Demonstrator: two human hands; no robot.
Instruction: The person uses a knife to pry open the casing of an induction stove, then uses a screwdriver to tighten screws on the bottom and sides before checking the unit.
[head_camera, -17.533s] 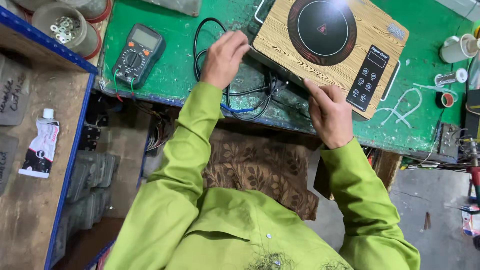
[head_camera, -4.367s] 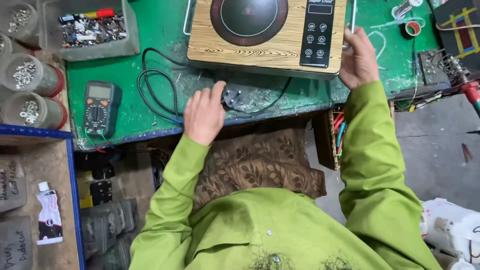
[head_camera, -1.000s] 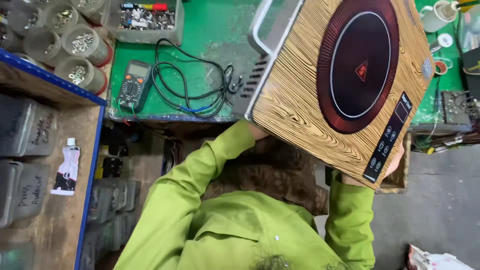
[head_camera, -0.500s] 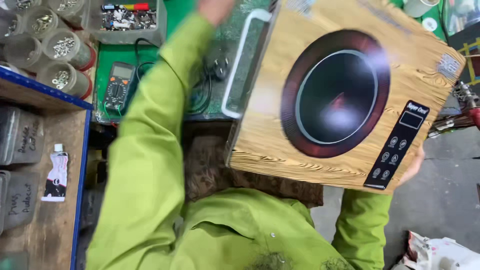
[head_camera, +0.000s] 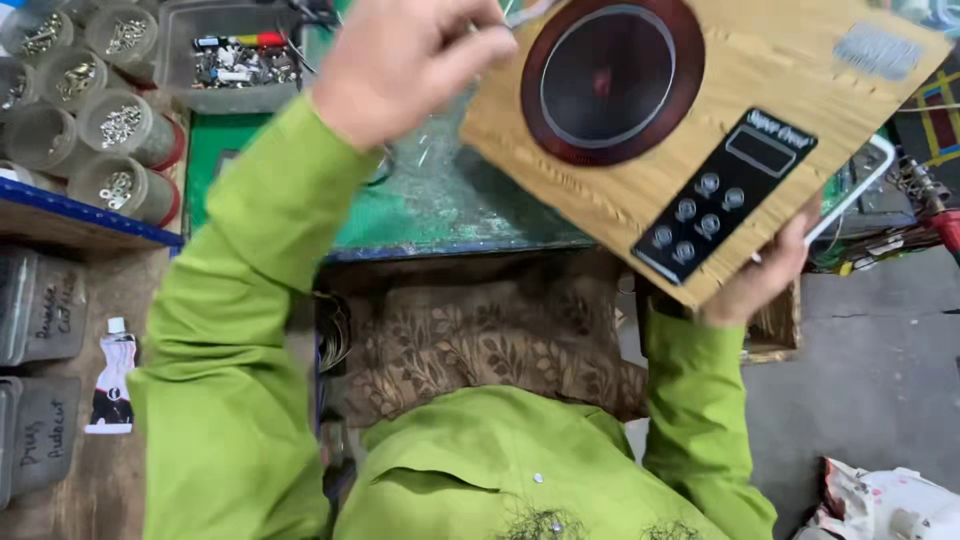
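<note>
A wood-patterned induction cooker (head_camera: 790, 70) with a round dark glass plate and a black button panel is lifted off the green workbench (head_camera: 440, 210) and tilted. My right hand (head_camera: 760, 285) grips its lower corner from beneath, near the button panel. My left hand (head_camera: 400, 60) is raised at the cooker's left edge, fingers curled at the rim near a white handle; the exact hold is hidden by blur. Both arms wear bright green sleeves.
Several clear jars of screws (head_camera: 95, 110) and a grey tray of small parts (head_camera: 235, 60) stand at the left on the bench. A blue-edged wooden shelf (head_camera: 90, 230) holds grey boxes and a squeezed tube (head_camera: 112, 385). Tools and wires lie at the right edge (head_camera: 915, 190).
The cooker was lifted off the bench, turned and swung to the right. My left arm rose up along its left side; the meter and cable left the view.
</note>
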